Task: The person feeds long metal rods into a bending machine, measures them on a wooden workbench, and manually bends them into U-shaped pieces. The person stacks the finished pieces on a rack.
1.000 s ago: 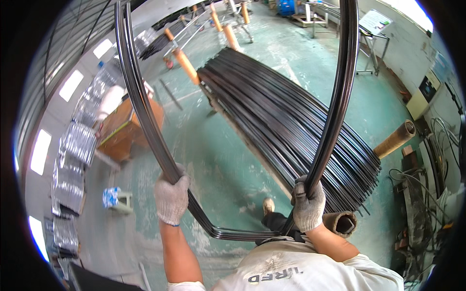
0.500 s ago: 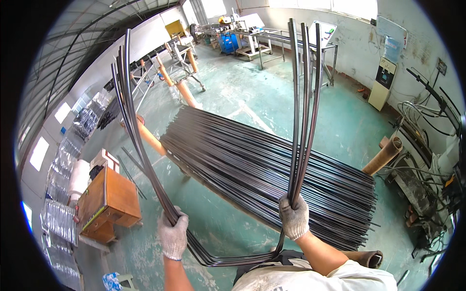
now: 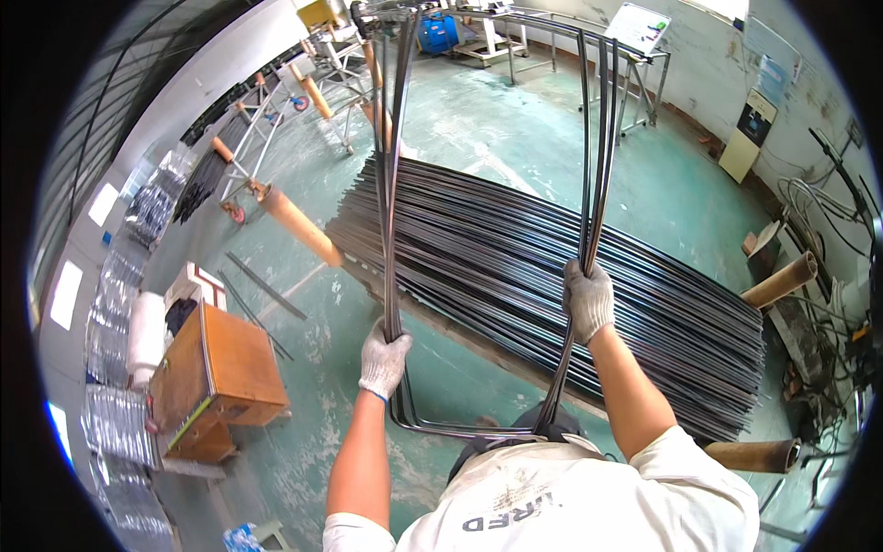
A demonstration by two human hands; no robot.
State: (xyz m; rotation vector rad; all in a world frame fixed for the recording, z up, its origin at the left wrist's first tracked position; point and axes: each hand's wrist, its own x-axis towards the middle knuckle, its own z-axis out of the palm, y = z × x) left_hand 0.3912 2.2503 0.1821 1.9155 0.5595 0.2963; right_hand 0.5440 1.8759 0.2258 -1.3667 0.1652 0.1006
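Gripping a bundle of U-bent black bars (image 3: pixel 390 276), one hand per leg. Left hand (image 3: pixel 384 356), just left of centre frame, fingers wrapped round the left leg a bit above its bend. Right hand (image 3: pixel 590 299), right of centre and higher in frame, fingers curled round the right leg. Bundle fills the middle: legs run to the top of the frame, cross-piece at lower centre by the person's waist; can't tell if it rests on the body. Bars fan out above both hands, so the grips probably act as clamps bunching them; hands well apart likely for balance. Pale work gloves, presumably against edges and slip. Stack of long black bars (image 3: pixel 515 262) lies diagonally from centre to lower right, beyond the hands. Tan posts (image 3: pixel 302 225) stand near its corners, likely to stop bars sliding off. Wooden desk (image 3: pixel 246 359) lower left, well apart.
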